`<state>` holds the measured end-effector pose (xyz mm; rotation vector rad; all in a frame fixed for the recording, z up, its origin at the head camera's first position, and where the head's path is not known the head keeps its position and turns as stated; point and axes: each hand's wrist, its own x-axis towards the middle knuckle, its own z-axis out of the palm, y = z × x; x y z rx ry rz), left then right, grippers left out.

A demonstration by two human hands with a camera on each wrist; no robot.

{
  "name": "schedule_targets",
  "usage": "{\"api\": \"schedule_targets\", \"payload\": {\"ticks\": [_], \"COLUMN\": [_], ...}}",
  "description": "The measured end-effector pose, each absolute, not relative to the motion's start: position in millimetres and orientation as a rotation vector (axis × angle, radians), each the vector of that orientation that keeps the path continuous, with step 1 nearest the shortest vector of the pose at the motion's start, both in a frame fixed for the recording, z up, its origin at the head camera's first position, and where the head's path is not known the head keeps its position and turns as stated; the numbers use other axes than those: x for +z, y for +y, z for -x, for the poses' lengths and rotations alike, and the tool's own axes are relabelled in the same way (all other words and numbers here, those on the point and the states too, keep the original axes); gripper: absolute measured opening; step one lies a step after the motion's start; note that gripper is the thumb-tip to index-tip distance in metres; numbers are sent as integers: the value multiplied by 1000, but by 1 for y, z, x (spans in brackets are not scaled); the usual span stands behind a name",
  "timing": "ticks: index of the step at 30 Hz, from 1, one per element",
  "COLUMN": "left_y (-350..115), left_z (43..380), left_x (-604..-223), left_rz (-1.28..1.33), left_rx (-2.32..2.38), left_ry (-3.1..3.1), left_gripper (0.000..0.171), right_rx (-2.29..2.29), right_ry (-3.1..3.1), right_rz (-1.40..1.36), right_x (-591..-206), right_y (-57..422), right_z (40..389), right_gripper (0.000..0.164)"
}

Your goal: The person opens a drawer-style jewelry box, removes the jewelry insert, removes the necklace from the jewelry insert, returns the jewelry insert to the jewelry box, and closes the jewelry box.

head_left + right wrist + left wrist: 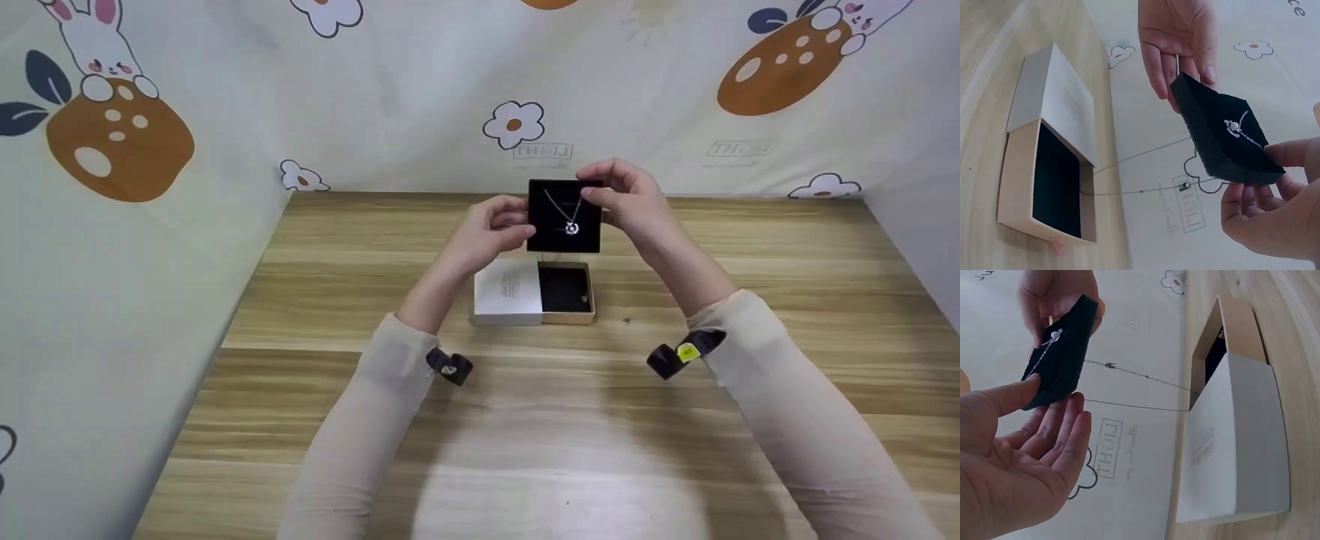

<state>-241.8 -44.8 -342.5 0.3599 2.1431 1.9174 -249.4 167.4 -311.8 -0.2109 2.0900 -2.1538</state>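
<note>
Both forearms are reaching forward over the desk (570,450) and converging near its far edge, with pale sleeves (375,420) covering them up to the wrists. The left hand (491,232) is gripping the left edge of a black foam insert (551,214) — the thumb is pressing on the front face while the fingers are supporting the rear. The right hand (630,199) is pinching the upper right corner in the same manner, its thumb lying over the front face and its fingers bending behind. Neither of the hands is spread wide; the gap between thumb and fingers is matching the insert's thickness. The insert is standing raised above the desk, its front facing the person. A silver necklace (572,228) is hanging across that face in a V, with the pendant lying at the bottom. Behind the insert, two strands of chain (1145,376) are running down to the box drawer (568,319), one strand carrying a clasp (1185,186). The drawer — tan, with a black lining — is projecting rightward from a white box sleeve (506,292), which is resting on the desk below the hands.
</note>
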Motion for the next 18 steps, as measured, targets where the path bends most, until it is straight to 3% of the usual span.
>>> {"api": "schedule_targets", "payload": {"ticks": [18], "left_y": [-42], "left_z": [250], "left_x": [-330], "left_rz": [-310], "left_rx": [2082], "left_ry": [2060], "left_gripper": [23], "right_rx": [-2127], "right_ry": [2362], "right_rz": [316], "right_x": [-299], "right_y": [170], "right_z": [250], "right_gripper": [13]}}
